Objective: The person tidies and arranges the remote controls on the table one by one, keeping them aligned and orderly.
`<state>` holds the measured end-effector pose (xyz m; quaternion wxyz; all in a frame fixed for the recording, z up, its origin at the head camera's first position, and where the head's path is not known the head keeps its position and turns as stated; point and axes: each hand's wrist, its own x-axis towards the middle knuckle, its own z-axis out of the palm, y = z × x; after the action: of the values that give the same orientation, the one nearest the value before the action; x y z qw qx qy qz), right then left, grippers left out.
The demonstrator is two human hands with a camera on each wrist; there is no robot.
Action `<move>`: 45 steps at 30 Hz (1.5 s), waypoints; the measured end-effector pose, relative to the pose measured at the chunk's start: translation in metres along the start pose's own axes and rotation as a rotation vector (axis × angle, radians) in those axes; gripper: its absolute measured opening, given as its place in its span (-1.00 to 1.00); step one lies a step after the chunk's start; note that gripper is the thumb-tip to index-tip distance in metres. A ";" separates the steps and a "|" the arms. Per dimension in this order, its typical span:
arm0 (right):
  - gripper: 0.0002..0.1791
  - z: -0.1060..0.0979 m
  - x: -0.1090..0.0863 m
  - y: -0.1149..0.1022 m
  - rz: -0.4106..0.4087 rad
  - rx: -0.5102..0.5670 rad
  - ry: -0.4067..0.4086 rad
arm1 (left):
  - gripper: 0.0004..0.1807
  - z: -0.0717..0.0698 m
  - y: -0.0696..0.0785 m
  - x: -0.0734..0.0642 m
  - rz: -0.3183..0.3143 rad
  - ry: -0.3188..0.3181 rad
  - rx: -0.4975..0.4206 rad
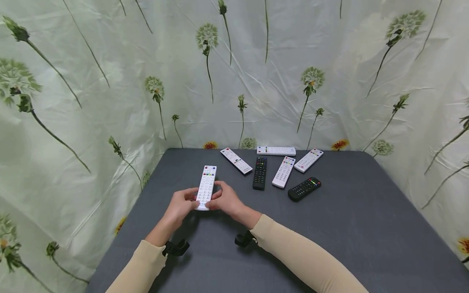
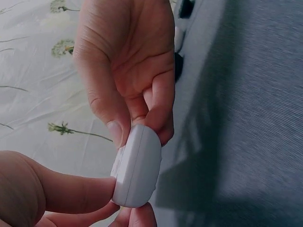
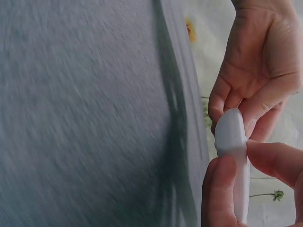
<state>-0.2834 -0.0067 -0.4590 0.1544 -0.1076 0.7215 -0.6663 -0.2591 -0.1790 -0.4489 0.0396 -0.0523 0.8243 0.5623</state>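
Observation:
A white remote control (image 1: 207, 185) is held up over the dark table, its button side showing in the head view. My left hand (image 1: 180, 206) pinches its lower left edge, thumb on the front and fingers behind. On the opposite edge my right hand (image 1: 227, 199) grips it the same way, near the bottom end. The left wrist view shows the end of the remote (image 2: 137, 168) between both hands' thumbs and fingers. From the right wrist, the remote (image 3: 233, 137) appears edge-on, with the left hand (image 3: 258, 61) beyond it.
Several other remotes lie on the grey table (image 1: 351, 228), right of my hands: a white one with dark print (image 1: 236, 161), a black one (image 1: 259, 173), a white one lying crosswise (image 1: 276, 151), two slanted white ones (image 1: 283, 172) and another black one (image 1: 304, 189). A flowered curtain (image 1: 256, 81) hangs behind.

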 end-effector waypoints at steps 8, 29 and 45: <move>-0.04 0.014 -0.004 0.015 0.004 -0.066 0.044 | -0.49 -0.005 -0.014 -0.007 0.019 0.018 0.080; -0.06 0.036 -0.010 0.023 -0.007 -0.265 0.066 | -0.50 -0.008 -0.030 -0.010 0.006 0.035 0.123; -0.09 0.039 -0.015 0.022 -0.027 -0.291 0.069 | -0.45 -0.007 -0.034 -0.010 0.005 0.077 0.109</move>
<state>-0.2542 -0.0360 -0.4826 0.1032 -0.1153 0.8140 -0.5599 -0.2448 -0.1974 -0.4762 0.0093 -0.0697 0.8547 0.5143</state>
